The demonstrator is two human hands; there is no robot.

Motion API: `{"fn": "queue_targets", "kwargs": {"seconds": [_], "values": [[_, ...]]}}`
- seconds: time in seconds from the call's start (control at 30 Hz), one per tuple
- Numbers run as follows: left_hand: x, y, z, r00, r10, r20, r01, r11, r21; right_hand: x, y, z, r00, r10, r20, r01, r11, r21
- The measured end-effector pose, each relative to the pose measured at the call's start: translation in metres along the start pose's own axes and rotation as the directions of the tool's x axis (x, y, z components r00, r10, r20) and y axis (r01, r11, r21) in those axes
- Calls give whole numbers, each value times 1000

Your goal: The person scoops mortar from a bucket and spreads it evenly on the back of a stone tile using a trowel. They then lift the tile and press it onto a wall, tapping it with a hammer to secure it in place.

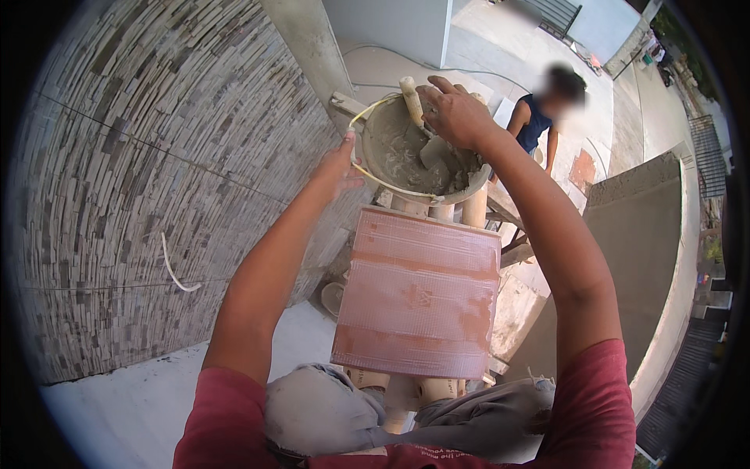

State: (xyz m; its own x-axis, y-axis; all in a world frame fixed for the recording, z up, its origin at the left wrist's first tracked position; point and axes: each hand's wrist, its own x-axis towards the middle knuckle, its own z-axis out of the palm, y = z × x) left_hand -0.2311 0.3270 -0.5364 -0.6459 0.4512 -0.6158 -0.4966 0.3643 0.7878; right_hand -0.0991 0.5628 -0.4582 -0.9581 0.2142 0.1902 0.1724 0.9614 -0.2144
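Observation:
A round bucket (375, 168) of wet grey mortar (402, 148) stands ahead of me, its yellow wire handle (408, 190) lying down around the rim. My left hand (337, 166) rests against the bucket's left side, thumb up near the rim and fingers stretched out. Over the right part of the bucket is my right hand (457, 117), its fingers apart. Close to its fingertips a trowel (411, 100) with a thick pale handle leans in the mortar, blade partly coated. Nearer to me lies a reddish-brown tile (422, 293), ribbed underside up and whitish over much of it.
Bamboo poles (474, 209) support the bucket and tile. A wall of narrow stone-look strips (156, 180) rises at left, with a white cable (176, 270) sticking out. Another person (535, 125) in a dark sleeveless top is below, beyond my right arm. A plastered wall (625, 258) stands right.

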Motion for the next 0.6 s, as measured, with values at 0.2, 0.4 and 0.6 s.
{"fn": "queue_targets", "kwargs": {"seconds": [0.2, 0.4, 0.6], "values": [[28, -6, 38, 1000, -10, -4, 8, 957, -290, 89, 36, 62, 984, 46, 169, -36, 997, -61], [-1, -10, 39, 995, 93, 44, -68, 920, -386, 41, -16, -8, 858, 85, 506, 91, 945, -313], [14, 7, 90, 924, 352, 150, -331, 932, -147, -34, 30, 8, 626, 300, 720, -144, 952, -271]]}}
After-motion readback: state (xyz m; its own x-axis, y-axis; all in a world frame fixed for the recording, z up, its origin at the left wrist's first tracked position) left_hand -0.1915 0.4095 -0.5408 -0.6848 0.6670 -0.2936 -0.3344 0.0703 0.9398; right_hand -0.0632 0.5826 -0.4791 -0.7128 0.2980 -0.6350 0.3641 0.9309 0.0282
